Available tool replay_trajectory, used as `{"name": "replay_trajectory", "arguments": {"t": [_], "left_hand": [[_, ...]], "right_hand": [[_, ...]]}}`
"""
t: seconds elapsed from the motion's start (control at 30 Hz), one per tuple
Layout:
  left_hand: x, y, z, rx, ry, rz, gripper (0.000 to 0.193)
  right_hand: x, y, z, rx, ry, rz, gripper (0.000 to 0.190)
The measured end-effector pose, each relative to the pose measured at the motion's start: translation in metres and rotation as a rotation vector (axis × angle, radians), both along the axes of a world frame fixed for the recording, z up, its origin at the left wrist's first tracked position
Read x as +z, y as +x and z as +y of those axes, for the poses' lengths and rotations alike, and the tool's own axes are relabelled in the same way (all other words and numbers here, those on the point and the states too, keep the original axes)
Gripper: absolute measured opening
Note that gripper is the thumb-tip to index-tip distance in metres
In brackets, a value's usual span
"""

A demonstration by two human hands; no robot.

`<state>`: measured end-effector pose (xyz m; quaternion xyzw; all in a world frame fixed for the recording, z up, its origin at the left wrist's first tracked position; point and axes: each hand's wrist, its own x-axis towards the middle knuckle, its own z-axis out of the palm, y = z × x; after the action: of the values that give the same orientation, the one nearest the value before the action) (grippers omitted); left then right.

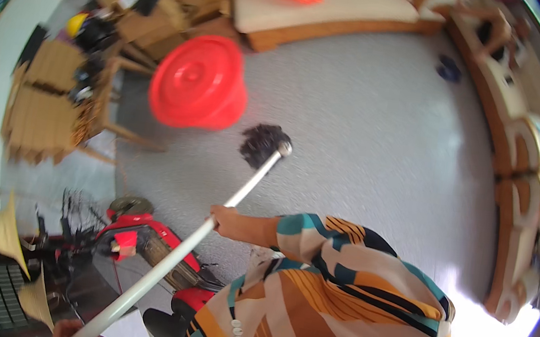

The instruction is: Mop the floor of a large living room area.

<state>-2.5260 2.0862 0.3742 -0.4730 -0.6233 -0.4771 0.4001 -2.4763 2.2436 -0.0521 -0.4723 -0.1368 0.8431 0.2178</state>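
Note:
A mop with a long white handle slants across the view, its dark head against the grey floor. My right hand is wrapped around the handle partway down. At the picture's lower edge, my left hand grips the handle's upper end and is partly cut off. Just beyond the mop head, to its left, stands a red plastic tub with a lid.
A red electric scooter is parked at lower left. Cardboard boxes and a wooden chair line the left. A cushioned wooden daybed stands at the back, a long sofa along the right, where a person sits. Dark slippers lie nearby.

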Motion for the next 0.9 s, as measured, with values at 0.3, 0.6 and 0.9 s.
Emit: {"name": "replay_trajectory", "arguments": {"t": [0.3,0.6,0.9], "left_hand": [[-0.037,0.104,0.113,-0.688,-0.224,-0.372,0.013],[-0.053,0.274,0.232,-1.422,-0.538,-0.487,0.016],[-0.094,0.465,0.244,-2.004,-0.838,-0.297,0.018]], "right_hand": [[0.074,0.236,0.092,-0.786,-0.342,0.001,0.016],[0.041,0.460,0.064,-1.520,-0.229,0.227,0.019],[0.002,0.616,-0.096,-2.164,-0.238,0.104,0.024]]}}
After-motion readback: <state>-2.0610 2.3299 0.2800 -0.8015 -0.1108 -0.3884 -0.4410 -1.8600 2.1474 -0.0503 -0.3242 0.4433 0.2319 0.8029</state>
